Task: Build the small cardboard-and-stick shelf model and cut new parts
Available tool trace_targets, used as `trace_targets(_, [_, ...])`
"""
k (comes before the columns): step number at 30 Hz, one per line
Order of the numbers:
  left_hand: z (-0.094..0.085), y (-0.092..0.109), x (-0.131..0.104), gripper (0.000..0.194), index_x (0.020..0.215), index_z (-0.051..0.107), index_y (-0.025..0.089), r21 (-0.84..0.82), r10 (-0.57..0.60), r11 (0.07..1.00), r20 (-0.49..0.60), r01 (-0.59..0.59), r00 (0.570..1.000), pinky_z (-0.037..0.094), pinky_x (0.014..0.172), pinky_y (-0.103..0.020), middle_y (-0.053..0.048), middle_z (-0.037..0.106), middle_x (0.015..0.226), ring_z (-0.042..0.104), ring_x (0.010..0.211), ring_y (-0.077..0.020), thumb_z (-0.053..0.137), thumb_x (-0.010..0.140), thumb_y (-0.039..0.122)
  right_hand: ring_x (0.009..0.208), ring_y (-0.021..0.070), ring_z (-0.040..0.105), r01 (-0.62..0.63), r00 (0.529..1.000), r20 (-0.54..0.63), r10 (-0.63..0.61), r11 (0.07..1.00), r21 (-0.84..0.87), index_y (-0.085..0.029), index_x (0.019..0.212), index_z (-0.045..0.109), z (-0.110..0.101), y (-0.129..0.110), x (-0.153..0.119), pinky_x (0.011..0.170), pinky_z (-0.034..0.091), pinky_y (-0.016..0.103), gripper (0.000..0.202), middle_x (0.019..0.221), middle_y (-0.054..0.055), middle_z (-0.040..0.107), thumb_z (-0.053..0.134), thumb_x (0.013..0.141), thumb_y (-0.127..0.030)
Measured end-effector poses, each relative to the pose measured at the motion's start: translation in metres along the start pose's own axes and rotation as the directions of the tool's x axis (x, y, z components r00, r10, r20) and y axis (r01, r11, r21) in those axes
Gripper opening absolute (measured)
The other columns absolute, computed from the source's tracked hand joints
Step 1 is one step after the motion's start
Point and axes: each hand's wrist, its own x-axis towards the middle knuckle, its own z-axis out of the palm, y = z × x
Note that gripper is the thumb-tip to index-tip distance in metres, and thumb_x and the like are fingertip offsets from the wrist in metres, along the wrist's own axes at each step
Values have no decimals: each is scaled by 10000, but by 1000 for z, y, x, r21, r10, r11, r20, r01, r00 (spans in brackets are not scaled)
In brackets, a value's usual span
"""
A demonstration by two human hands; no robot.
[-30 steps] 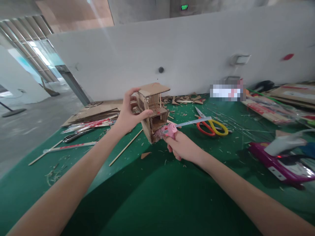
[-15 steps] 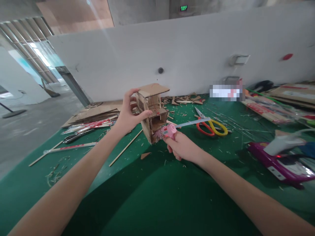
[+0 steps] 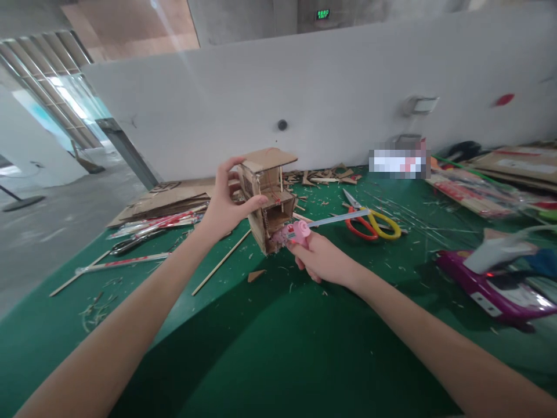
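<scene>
My left hand (image 3: 232, 203) grips a small cardboard structure (image 3: 256, 223) by its left side, fingers behind it and thumb across the front edge. The structure has a flat top panel, a middle shelf and a hollow lower compartment; a thin stick props the top. In my right hand (image 3: 319, 258) is a pink hot glue gun (image 3: 300, 232), fingers closed round its handle. Its nozzle points into the bottom of the structure, and the tip is hidden there. A long translucent glue stick (image 3: 339, 218) sticks out of its back end.
Scissors (image 3: 374, 223) with red and yellow handles lie right of the glue gun. A purple power strip (image 3: 483, 290) with a white plug sits at right. Wooden sticks (image 3: 221, 261), cardboard sheets (image 3: 161, 206) and scraps (image 3: 331, 174) lie on the green table (image 3: 278, 360) before a white wall.
The view has shifted very slightly. Both hands, the cardboard structure and the glue gun keep nearly the same positions relative to each other.
</scene>
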Motion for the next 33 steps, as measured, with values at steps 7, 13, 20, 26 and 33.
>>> trace_targets(7, [1, -1, 0, 760, 1323, 334, 333, 2, -8, 1000, -6, 8, 1000, 515, 729, -254, -20, 483, 1082, 605, 876, -128, 761, 697, 271, 295, 79, 387, -1, 1000, 12, 1, 1000, -16, -215, 680, 414, -3, 0, 0, 351, 339, 193, 333, 367, -75, 403, 369, 950, -403])
trace_targets(13, [1, 0, 0, 757, 1316, 334, 336, -8, -23, 1000, -4, 23, 1000, 520, 713, -252, -23, 487, 1090, 607, 870, -130, 763, 696, 274, 300, 86, 393, -3, 1000, 31, 4, 1000, -17, -221, 670, 408, -5, 1, 2, 355, 344, 199, 335, 362, -71, 403, 372, 945, -410])
trace_targets(20, [-1, -3, 1, 784, 1319, 336, 346, -15, -4, 1000, 12, 4, 1000, 530, 728, -257, -25, 487, 1104, 617, 877, -135, 774, 676, 257, 316, 94, 427, 40, 999, -15, -42, 995, -94, -220, 695, 422, -2, 0, -1, 366, 369, 212, 295, 399, -69, 427, 393, 937, -386])
trace_targets(26, [0, -1, 1, 785, 1321, 331, 333, -6, -13, 1000, 14, 13, 1000, 533, 725, -257, -28, 484, 1104, 622, 880, -137, 772, 678, 249, 329, 97, 442, 93, 995, -31, -98, 984, -150, -223, 710, 424, -1, 1, 0, 377, 376, 217, 279, 431, -63, 443, 386, 939, -377])
trace_targets(33, [-1, -3, 1, 788, 1328, 330, 342, -9, -4, 1000, 20, 4, 1000, 536, 699, -242, -32, 485, 1121, 624, 876, -133, 767, 680, 241, 370, 98, 425, 99, 993, -52, -109, 980, -171, -224, 729, 427, 0, -2, -1, 419, 340, 221, 237, 453, -51, 448, 407, 937, -338])
